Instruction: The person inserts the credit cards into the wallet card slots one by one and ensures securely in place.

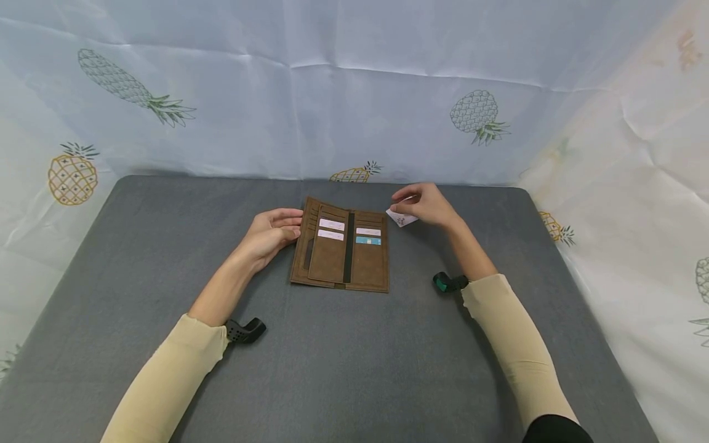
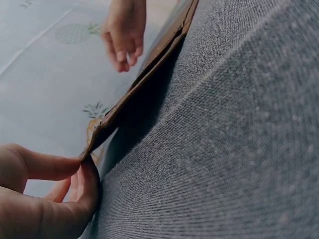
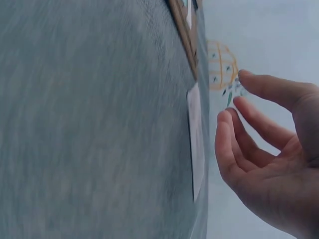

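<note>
At the far left, a pineapple-printed cloth (image 1: 221, 123) is hanging behind the grey bench (image 1: 343, 369) and also along its sides. Next, a cream sleeve (image 1: 172, 375) is covering the left forearm, and a black wrist device (image 1: 246, 331) is jutting from its cuff. The left hand (image 1: 268, 239) is pinching the left edge of the brown wallet (image 1: 327, 264) between thumb and curled fingers; in the left wrist view that edge is rising off the bench. The wallet is lying open near the bench's far side. Two pale cards (image 1: 331, 230) are sitting in its left-hand slots; right of the dark centre band (image 1: 348, 252), another pale card (image 1: 368, 232) is sitting above a blue card (image 1: 368, 240). Just beside the wallet's upper right corner, a loose white card (image 1: 401, 219) is resting on the bench. The right hand (image 1: 431, 206) is hovering near it, fingers loosely bent, grasping nothing.
</note>
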Motion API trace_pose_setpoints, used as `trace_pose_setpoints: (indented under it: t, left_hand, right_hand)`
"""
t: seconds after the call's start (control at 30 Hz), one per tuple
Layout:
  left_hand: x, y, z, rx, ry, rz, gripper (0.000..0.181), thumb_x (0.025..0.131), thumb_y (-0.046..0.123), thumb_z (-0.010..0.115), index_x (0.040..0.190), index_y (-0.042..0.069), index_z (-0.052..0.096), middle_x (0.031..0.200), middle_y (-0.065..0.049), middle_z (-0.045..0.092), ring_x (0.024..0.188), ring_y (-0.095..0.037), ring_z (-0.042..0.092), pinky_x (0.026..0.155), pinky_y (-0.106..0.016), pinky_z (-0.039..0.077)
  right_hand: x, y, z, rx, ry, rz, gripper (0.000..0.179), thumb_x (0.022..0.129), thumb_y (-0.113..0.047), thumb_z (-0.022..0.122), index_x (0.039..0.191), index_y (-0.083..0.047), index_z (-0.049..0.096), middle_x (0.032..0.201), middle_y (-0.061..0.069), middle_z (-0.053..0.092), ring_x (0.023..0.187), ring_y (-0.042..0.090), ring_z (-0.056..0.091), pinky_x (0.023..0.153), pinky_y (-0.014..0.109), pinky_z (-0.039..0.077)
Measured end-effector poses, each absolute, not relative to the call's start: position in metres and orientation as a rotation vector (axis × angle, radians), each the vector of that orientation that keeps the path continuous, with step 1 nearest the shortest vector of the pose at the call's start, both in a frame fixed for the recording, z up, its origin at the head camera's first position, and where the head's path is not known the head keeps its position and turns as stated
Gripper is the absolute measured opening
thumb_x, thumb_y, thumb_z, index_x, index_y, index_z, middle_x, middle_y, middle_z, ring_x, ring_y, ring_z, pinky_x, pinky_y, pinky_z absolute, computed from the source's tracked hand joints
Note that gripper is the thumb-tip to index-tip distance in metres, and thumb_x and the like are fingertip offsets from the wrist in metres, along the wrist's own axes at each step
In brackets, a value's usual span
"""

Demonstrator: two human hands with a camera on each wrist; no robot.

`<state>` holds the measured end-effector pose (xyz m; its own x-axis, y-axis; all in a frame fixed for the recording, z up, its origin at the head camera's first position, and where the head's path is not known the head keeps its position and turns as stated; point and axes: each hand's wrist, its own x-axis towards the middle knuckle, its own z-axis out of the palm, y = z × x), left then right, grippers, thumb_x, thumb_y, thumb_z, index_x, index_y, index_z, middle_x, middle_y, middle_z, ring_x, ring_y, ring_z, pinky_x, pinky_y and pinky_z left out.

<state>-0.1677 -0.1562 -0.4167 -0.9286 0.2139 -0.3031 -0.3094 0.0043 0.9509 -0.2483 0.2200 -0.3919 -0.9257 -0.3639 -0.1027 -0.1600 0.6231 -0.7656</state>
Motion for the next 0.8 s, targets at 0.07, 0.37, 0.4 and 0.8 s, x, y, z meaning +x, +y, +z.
trace_pose_setpoints:
  t: [0.07, 0.37, 0.4, 0.8]
  left_hand:
    - [-0.168, -0.156, -0.417, -0.102, 1.925, 1.987, 0.058, 0.104, -0.012, 0.054, 0.160, -0.001, 0.046, 0.143, -0.013, 0.055, 0.106, -0.007, 0.064, 0.089, -0.014, 0.058]
    - [-0.169, -0.155, -0.417, -0.107, 1.934, 1.970, 0.058, 0.104, -0.011, 0.053, 0.160, 0.000, 0.046, 0.153, -0.020, 0.051, 0.108, -0.008, 0.063, 0.090, -0.014, 0.057]
    - [-0.169, -0.156, -0.417, -0.107, 1.935, 1.969, 0.058, 0.104, -0.011, 0.053, 0.161, -0.001, 0.046, 0.153, -0.020, 0.051, 0.108, -0.008, 0.063, 0.090, -0.014, 0.057]
    - [-0.168, -0.156, -0.418, -0.103, 1.935, 1.975, 0.058, 0.103, -0.012, 0.053, 0.160, -0.002, 0.046, 0.151, -0.020, 0.052, 0.107, -0.007, 0.063, 0.090, -0.013, 0.057]
  right_hand:
    - [-0.250, 0.227, -0.394, -0.394, 2.631, -1.171, 0.043, 0.102, -0.021, 0.077, 0.136, 0.003, 0.071, 0.136, 0.027, 0.072, 0.121, 0.042, 0.072, 0.092, 0.040, 0.062]
    - [-0.258, 0.249, -0.402, -0.302, 2.793, -0.947, 0.061, 0.094, -0.025, 0.086, 0.140, 0.010, 0.066, 0.137, 0.029, 0.070, 0.117, 0.040, 0.068, 0.094, 0.039, 0.056]
    - [-0.258, 0.250, -0.403, -0.293, 2.801, -0.921, 0.063, 0.093, -0.026, 0.087, 0.141, 0.010, 0.066, 0.137, 0.029, 0.070, 0.117, 0.040, 0.068, 0.095, 0.042, 0.056]
    - [-0.258, 0.248, -0.403, -0.241, 2.814, -0.794, 0.068, 0.090, -0.032, 0.090, 0.141, 0.005, 0.065, 0.133, 0.027, 0.068, 0.117, 0.038, 0.063, 0.097, 0.048, 0.053]
